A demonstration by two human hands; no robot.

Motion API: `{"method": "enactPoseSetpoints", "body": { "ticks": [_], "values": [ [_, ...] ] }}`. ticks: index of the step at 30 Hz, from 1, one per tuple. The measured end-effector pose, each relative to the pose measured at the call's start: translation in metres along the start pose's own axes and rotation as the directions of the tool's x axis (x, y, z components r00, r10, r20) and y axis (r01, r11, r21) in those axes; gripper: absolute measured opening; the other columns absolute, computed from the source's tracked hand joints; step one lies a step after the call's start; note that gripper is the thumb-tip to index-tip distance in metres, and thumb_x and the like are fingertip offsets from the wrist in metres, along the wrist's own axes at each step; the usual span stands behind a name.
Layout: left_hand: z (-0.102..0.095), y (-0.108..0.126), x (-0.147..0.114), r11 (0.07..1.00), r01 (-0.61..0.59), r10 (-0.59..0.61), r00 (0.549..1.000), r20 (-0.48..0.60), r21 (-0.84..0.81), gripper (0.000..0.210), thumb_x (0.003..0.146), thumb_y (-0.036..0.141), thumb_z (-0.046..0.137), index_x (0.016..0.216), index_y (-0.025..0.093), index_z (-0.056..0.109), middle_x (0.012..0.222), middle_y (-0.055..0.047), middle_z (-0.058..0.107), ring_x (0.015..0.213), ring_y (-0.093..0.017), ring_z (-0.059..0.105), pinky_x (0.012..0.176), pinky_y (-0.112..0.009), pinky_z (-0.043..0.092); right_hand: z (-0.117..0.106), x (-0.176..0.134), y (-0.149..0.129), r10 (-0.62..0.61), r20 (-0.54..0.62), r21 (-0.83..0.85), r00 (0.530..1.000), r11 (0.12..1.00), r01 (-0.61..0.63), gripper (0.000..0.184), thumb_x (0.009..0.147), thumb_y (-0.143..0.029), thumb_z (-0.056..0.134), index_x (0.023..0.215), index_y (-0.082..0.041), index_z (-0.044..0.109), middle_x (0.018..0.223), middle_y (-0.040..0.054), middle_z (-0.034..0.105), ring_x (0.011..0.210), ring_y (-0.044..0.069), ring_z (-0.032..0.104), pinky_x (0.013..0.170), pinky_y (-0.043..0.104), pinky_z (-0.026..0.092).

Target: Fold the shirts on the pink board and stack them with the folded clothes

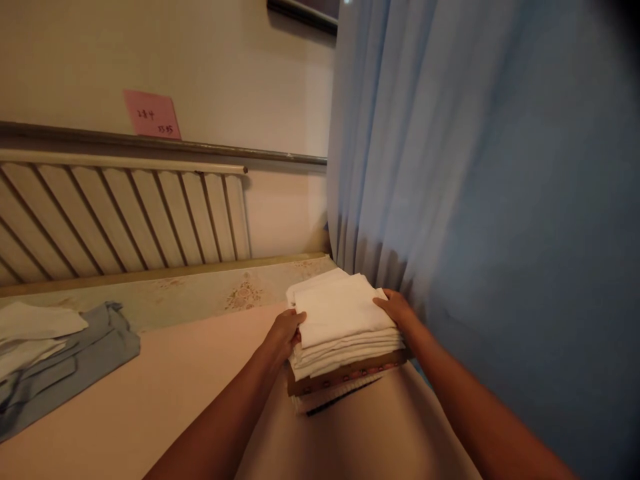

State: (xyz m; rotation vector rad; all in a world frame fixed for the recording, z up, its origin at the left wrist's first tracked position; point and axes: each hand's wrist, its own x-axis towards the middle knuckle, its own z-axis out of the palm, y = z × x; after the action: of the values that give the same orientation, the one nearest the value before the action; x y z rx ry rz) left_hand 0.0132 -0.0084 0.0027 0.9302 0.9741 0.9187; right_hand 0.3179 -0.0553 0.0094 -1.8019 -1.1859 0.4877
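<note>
A stack of folded white cloths point(345, 310) lies near the bed's far right corner, on top of a folded brown fabric point(330, 378) with a patterned edge. Beneath that show a pale ribbed edge and a dark strip. My left hand point(289, 330) grips the left side of the top white cloth, thumb on its upper face. At the opposite side my right hand point(395, 308) pinches the same cloth's edge, thumb on top. The fingers under the cloth are mostly hidden on both hands.
Grey garments point(95, 353) and white cloth point(37, 323) lie at the left on a pinkish sheet point(175, 380). A radiator point(130, 213) lines the wall under a pipe bearing a pink note point(153, 115). Blue curtains point(400, 147) hang close by my right arm.
</note>
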Motion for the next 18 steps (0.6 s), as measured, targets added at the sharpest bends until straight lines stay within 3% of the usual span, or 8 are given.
{"method": "enactPoseSetpoints", "body": {
  "ticks": [3,5,8,10,12,14,16,18],
  "values": [
    [-0.003,0.005,-0.001,0.990,-0.041,0.055,0.993,-0.100,0.135,0.018,0.065,0.022,0.071,0.076,0.018,0.056,0.056,0.001,0.057,0.053,-0.016,0.059,0.048,-0.024,0.042,-0.002,-0.003,0.000,-0.009,-0.037,-0.089,0.999,0.996,0.006,0.032,0.067,-0.028,0.065,0.096,-0.016,0.071,0.095,0.0083,0.073,0.095,0.027,0.065,0.086,0.038,0.048],
    [-0.005,0.016,-0.001,0.968,-0.102,0.147,0.972,-0.185,0.230,0.023,0.066,0.024,0.070,0.085,0.018,0.058,0.078,-0.007,0.066,0.083,-0.025,0.066,0.062,-0.029,0.048,-0.006,-0.002,-0.008,-0.037,-0.095,-0.132,0.995,0.991,0.024,0.040,0.069,-0.028,0.067,0.107,-0.016,0.068,0.109,0.0123,0.069,0.110,0.030,0.059,0.097,0.040,0.041],
    [-0.001,0.037,-0.002,0.899,-0.243,0.345,0.906,-0.247,0.363,0.040,0.068,0.023,0.069,0.106,0.019,0.056,0.129,-0.015,0.055,0.132,-0.032,0.039,0.096,-0.038,0.041,-0.011,0.002,-0.035,-0.244,-0.183,-0.278,0.952,0.942,0.188,0.049,0.081,-0.032,0.060,0.127,-0.015,0.057,0.131,0.0148,0.057,0.128,0.030,0.045,0.110,0.043,0.028],
    [0.012,0.047,-0.002,0.769,-0.377,0.520,0.838,-0.163,0.517,0.043,0.071,0.019,0.065,0.112,0.019,0.056,0.144,-0.015,0.041,0.141,-0.031,0.022,0.111,-0.043,0.023,-0.006,0.006,-0.060,-0.453,-0.140,-0.393,0.880,0.842,0.370,0.046,0.088,-0.032,0.051,0.130,-0.015,0.054,0.137,0.0138,0.052,0.130,0.027,0.043,0.111,0.044,0.027],
    [0.032,0.051,-0.001,0.588,-0.502,0.649,0.760,-0.001,0.634,0.040,0.075,0.015,0.060,0.114,0.018,0.057,0.147,-0.016,0.039,0.142,-0.031,0.022,0.116,-0.045,0.011,0.005,0.009,-0.083,-0.596,-0.025,-0.425,0.803,0.733,0.531,0.042,0.092,-0.031,0.044,0.130,-0.017,0.055,0.139,0.0113,0.051,0.130,0.024,0.044,0.111,0.041,0.029],
    [0.053,0.048,0.002,0.486,-0.580,0.688,0.715,0.123,0.654,0.039,0.078,0.013,0.054,0.117,0.017,0.057,0.146,-0.016,0.042,0.141,-0.030,0.025,0.116,-0.044,0.008,0.022,0.011,-0.097,-0.654,0.079,-0.433,0.752,0.658,0.617,0.041,0.094,-0.031,0.040,0.130,-0.016,0.055,0.140,0.0114,0.050,0.131,0.022,0.043,0.111,0.040,0.030],
    [0.071,0.040,0.008,0.422,-0.591,0.671,0.714,0.201,0.687,0.038,0.082,0.013,0.049,0.120,0.017,0.056,0.146,-0.015,0.043,0.142,-0.029,0.024,0.116,-0.045,0.009,0.040,0.011,-0.100,-0.659,0.164,-0.456,0.734,0.609,0.649,0.041,0.096,-0.031,0.037,0.130,-0.016,0.054,0.140,0.0118,0.050,0.132,0.022,0.041,0.111,0.039,0.030],
    [0.082,0.028,0.014,0.328,-0.537,0.601,0.753,0.267,0.777,0.037,0.087,0.016,0.044,0.122,0.016,0.056,0.146,-0.016,0.042,0.142,-0.030,0.022,0.115,-0.050,0.009,0.056,0.007,-0.090,-0.625,0.244,-0.499,0.742,0.575,0.648,0.040,0.097,-0.030,0.035,0.131,-0.019,0.054,0.140,0.0105,0.050,0.135,0.023,0.038,0.111,0.042,0.028]
  ]
}}
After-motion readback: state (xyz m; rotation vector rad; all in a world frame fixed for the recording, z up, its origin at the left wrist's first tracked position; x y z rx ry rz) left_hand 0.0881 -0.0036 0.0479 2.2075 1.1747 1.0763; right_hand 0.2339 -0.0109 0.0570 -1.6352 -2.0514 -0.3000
